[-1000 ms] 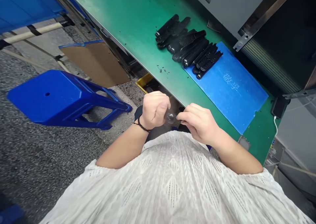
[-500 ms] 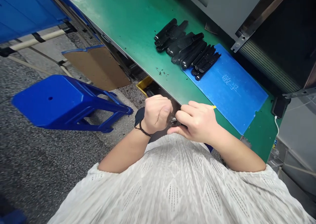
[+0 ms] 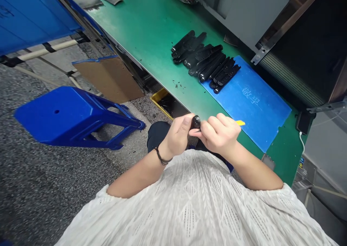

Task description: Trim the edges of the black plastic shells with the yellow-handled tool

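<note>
My left hand (image 3: 176, 135) is closed around a black plastic part (image 3: 196, 122), whose shiny rounded end sticks out towards my other hand. Most of that part is hidden by my fingers. Close against it, my right hand (image 3: 221, 133) is curled around a slim yellow-handled tool (image 3: 240, 123). Only the yellow tail end shows beyond the fist; the working end is hidden. Both hands meet in front of my body at the table's near edge. Several similar long black plastic parts (image 3: 213, 67) lie in a row on the table, partly on a blue sheet (image 3: 260, 103).
The green table (image 3: 143, 32) runs diagonally, with black scraps (image 3: 178, 84) on it. Below its edge is a yellow bin (image 3: 159, 97). A blue stool (image 3: 56, 112) and a cardboard sheet (image 3: 111, 77) are on the left. A black adapter (image 3: 304, 123) lies at the right.
My left hand has turned and come lower, bringing the black part's rounded end into view. My right hand has moved slightly down, and more of the yellow handle shows. The view has shifted slightly.
</note>
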Action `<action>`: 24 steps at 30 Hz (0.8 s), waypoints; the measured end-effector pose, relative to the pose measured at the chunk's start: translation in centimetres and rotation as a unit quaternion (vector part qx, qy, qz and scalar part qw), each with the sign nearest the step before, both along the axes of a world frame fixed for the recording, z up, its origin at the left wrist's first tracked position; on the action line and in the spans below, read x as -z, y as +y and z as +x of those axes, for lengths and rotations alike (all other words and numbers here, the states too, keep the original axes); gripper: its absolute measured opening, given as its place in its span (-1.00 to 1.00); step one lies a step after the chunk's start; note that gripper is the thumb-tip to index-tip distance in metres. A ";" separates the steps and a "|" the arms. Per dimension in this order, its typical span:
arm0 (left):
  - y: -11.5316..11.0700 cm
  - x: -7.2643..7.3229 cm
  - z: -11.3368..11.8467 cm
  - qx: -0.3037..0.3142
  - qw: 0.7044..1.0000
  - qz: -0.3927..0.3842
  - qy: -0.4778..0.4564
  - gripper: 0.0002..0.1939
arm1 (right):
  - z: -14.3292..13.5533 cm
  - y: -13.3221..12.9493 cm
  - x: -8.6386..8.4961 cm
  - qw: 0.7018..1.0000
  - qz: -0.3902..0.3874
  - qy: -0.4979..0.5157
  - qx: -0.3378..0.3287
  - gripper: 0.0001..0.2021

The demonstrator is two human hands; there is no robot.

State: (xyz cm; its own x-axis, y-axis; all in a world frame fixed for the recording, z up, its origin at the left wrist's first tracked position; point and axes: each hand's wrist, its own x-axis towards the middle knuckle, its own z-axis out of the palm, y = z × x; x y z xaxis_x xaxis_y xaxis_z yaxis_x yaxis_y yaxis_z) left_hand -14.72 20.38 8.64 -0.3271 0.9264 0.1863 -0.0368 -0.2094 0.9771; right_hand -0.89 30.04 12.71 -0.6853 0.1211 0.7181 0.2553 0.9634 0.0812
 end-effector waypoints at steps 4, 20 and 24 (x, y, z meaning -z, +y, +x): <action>0.2 0.2 -0.5 0.124 0.979 -0.023 -0.161 -0.58 | 0.8 0.9 -0.7 0.979 -0.191 -0.019 -0.062 -0.83; 0.0 -0.5 0.2 0.018 0.995 -0.005 -0.098 -0.42 | 0.1 2.9 -3.6 0.982 -0.142 -0.120 0.023 -0.35; -0.2 0.1 0.1 -0.012 0.995 -0.013 -0.099 -0.44 | -0.3 2.4 -3.7 0.986 -0.098 -0.122 0.055 -0.34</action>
